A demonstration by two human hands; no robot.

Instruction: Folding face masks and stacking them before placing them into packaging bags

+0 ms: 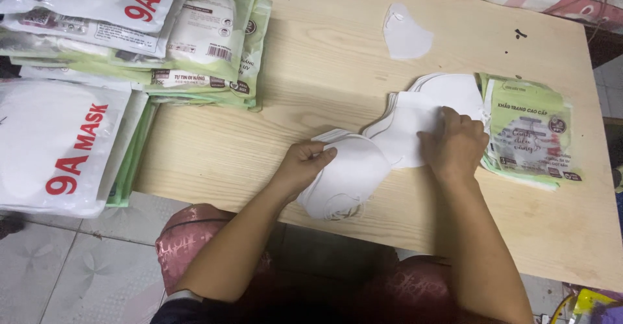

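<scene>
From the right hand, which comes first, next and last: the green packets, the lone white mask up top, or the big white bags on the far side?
1. Green packets: just beside the right hand, on its outer side.
2. Lone white mask: farther up the table.
3. Big white bags: across the table, past the left hand.
</scene>
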